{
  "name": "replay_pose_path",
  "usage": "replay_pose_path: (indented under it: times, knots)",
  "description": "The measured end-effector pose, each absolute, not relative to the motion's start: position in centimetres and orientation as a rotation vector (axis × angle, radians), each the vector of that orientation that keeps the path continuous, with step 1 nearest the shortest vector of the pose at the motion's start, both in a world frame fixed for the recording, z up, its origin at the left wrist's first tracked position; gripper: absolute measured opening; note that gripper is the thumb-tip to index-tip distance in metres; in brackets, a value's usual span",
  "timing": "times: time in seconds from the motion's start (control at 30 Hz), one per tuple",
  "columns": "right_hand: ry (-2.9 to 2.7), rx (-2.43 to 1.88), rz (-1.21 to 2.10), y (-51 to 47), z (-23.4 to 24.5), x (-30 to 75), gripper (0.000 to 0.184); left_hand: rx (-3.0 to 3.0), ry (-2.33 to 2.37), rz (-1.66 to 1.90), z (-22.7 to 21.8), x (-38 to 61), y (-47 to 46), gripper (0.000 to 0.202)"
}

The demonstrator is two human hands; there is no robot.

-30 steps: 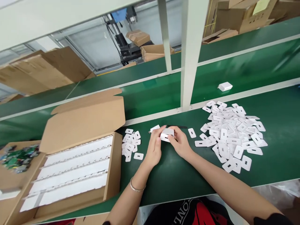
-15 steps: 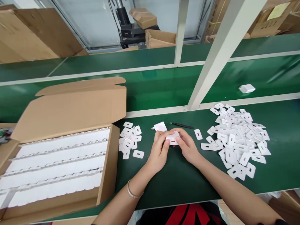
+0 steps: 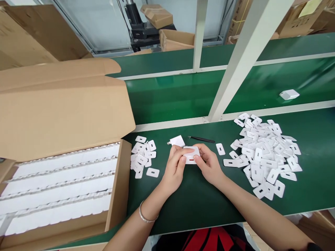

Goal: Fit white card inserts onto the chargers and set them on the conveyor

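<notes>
Held between both hands is a white USB charger [image 3: 192,157], its slotted face with a red port turned up toward me. My left hand [image 3: 175,165] grips its left side, with the index finger lying across the top. My right hand [image 3: 208,163] pinches the right side, the thumb on the face near the port. Just beyond the hands lie another white charger [image 3: 177,141] with its plug pointing left and black tweezers [image 3: 201,139]. One loose white slotted plate [image 3: 220,149] rests right of my right hand.
A big pile of white slotted plates [image 3: 269,153] spreads on the right, a smaller pile [image 3: 142,157] on the left. At left stands an open cardboard box [image 3: 119,184] with rows of white pieces. A metal post [image 3: 235,66] rises behind. Another charger [image 3: 289,94] lies on the green strip.
The held charger has tipped so more of its slotted face shows. The box's lid has swung farther back and left. The charger on the green strip has shifted right.
</notes>
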State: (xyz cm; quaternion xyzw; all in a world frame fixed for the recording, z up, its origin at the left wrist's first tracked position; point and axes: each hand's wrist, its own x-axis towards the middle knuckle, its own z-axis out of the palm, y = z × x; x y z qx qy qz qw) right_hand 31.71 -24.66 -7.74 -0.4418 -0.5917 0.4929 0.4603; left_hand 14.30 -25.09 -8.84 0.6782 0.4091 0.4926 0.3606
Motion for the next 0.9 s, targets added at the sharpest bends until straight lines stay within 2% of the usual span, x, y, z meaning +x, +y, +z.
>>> replay_pose_path:
  times: [0.3, 0.43, 0.6, 0.9]
  knots:
    - [-1.491, -1.043, 1.223, -24.5, -7.8, 31.5, 0.036, 1.730, 1.060, 1.287, -9.1, 14.2, -24.7, 0.039]
    - [-1.512, -0.912, 1.173, -24.1, -7.4, 31.8, 0.044, 1.611, 0.877, 1.295, -9.1, 13.5, -24.3, 0.049]
    - [-1.502, -0.893, 1.126, -24.2, -6.8, 32.0, 0.050, 1.754, 0.872, 1.301, -8.3, 12.7, -24.0, 0.045]
    - [-1.441, -0.949, 1.122, -24.6, -7.2, 31.7, 0.048, 1.769, 1.016, 1.399, -8.3, 14.1, -25.0, 0.041]
